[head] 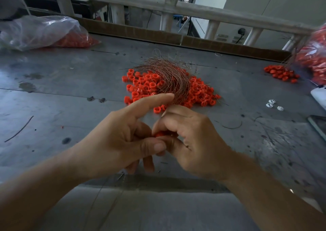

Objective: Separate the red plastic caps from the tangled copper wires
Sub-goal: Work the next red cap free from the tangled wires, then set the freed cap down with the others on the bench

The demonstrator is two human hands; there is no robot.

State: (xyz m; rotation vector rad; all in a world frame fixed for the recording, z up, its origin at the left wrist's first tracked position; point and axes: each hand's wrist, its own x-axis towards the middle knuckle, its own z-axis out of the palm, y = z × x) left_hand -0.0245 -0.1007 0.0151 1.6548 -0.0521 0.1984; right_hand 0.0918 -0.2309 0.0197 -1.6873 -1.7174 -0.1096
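A pile of red plastic caps (141,86) lies on the grey metal table (53,93), with a tangled bundle of copper wires (169,77) draped over its middle. In front of the pile my two hands meet over the table. One red cap (159,134) is pinched between the thumb of my left hand (123,139) and the curled fingers of my right hand (192,142). My left index finger points straight out toward the wire bundle. Most of the held cap is hidden by my fingers.
A clear plastic bag (40,31) with red caps lies at the back left. Another bag of caps (315,58) sits at the right edge, with a small heap of loose caps (282,73) beside it. Small white pieces (273,104) and stray wires (19,129) lie on the table. A wooden railing (158,3) borders the far side.
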